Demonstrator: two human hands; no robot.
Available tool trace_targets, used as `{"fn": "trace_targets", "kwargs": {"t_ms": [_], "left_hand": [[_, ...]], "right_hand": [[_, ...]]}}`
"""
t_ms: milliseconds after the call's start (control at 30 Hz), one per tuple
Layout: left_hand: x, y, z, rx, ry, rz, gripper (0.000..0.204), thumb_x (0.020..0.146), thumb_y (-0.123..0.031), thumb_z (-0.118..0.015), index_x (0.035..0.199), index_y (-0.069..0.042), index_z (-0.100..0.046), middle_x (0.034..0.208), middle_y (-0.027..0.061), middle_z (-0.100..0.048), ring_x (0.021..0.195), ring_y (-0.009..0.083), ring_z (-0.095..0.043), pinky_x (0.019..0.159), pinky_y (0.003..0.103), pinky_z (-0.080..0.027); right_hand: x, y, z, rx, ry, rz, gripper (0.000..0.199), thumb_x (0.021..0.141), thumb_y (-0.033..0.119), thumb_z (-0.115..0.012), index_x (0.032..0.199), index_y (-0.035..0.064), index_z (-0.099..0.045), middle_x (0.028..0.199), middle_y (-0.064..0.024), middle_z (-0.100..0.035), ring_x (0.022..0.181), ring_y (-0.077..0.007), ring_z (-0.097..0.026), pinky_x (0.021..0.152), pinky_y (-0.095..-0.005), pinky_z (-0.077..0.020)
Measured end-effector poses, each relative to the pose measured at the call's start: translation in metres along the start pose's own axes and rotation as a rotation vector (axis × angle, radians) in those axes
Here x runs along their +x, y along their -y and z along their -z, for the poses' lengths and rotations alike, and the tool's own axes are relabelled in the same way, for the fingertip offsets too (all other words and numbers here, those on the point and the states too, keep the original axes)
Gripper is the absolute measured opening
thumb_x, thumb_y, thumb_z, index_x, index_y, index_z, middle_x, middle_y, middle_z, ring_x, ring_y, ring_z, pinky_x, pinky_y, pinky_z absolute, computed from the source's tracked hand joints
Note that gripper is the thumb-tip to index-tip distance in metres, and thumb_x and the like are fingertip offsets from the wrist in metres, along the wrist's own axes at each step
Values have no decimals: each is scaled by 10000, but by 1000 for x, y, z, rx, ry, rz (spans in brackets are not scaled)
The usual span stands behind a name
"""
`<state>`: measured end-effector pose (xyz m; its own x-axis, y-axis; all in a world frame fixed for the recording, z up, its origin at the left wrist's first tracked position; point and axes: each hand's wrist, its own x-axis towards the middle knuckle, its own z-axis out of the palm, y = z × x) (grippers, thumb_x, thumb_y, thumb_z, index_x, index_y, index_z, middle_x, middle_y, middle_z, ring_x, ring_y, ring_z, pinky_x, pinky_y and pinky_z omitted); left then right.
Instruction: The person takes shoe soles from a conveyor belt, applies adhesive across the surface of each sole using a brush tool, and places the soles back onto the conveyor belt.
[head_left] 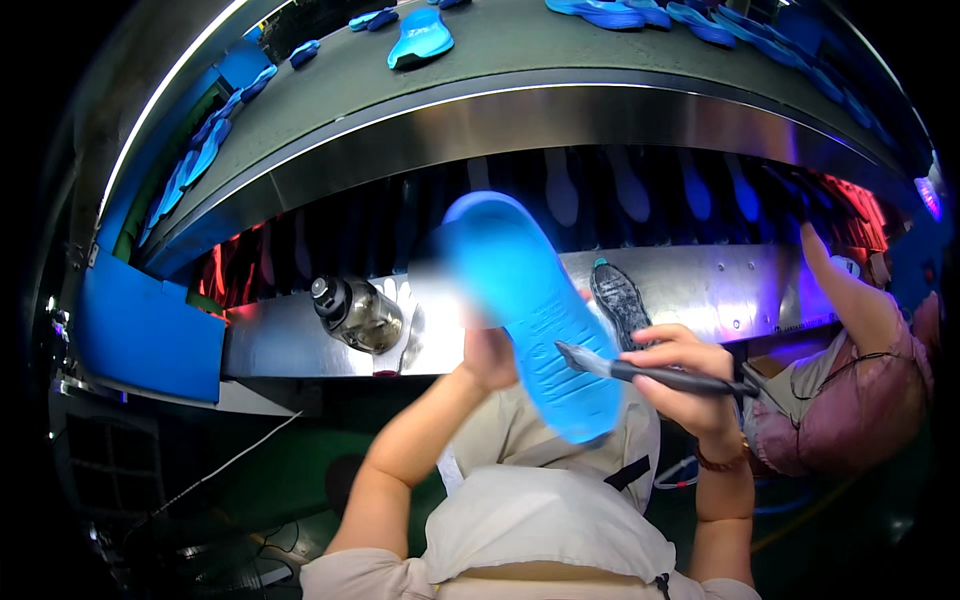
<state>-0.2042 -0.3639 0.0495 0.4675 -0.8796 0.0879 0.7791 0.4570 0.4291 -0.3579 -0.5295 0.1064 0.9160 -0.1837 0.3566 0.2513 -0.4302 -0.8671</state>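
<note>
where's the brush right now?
Head view, right of centre: the brush is in the right hand, bristles touching the blue sole held up by the left hand.

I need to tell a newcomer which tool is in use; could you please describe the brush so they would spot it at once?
Below the curved steel conveyor hood, the right hand holds a slim dark-handled brush. Its flat grey bristle tip touches the bright blue shoe sole held up by the left hand; nothing else nearby is thin and dark.
</note>
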Motion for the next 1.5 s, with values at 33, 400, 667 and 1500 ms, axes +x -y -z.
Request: {"fn": "trace_targets", "kwargs": {"t_ms": [33, 400, 667, 1500], "left_hand": [[3, 11, 4, -78, 34, 55, 844, 813, -702, -246, 1353, -54, -268, 1296, 181, -399, 1176, 341, -423, 983, 482, -354], [3, 4, 1, -17, -222, -80, 816, 827, -704, -129, 1275, -66, -369, 1136, 167, -507, 1064, 329, -507, 905, 484, -428], [12, -7, -17, 82, -150, -186, 846, 806, -728, -165, 1270, -50, -368, 1103, 177, -531, 1036, 340, -526, 890, 506, -433], [15, 2, -42, 112, -143, -249, 707, 857, -524, -354, 1327, 4, -325, 1250, 227, -460, 1078, 373, -520, 917, 502, -422]], "right_hand": [[5, -14, -6, -12, -8, -7, 214, 652, 2, -672, 865, -4, -661, 810, -103, -659, 838, -232, -617, 727, -286, -486], [10, 26, -8, -116, 325, 280, 195, 650, 68, -702, 840, 69, -663, 829, -71, -653, 766, -220, -632, 667, -313, -494], [7, 26, -12, 66, 314, 211, 208, 656, 38, -712, 860, 53, -674, 840, -88, -667, 794, -216, -633, 711, -305, -492], [1, 12, -28, 253, -112, 82, 198, 688, -63, -643, 885, -47, -626, 912, -186, -644, 867, -272, -641, 798, -334, -500]]}}
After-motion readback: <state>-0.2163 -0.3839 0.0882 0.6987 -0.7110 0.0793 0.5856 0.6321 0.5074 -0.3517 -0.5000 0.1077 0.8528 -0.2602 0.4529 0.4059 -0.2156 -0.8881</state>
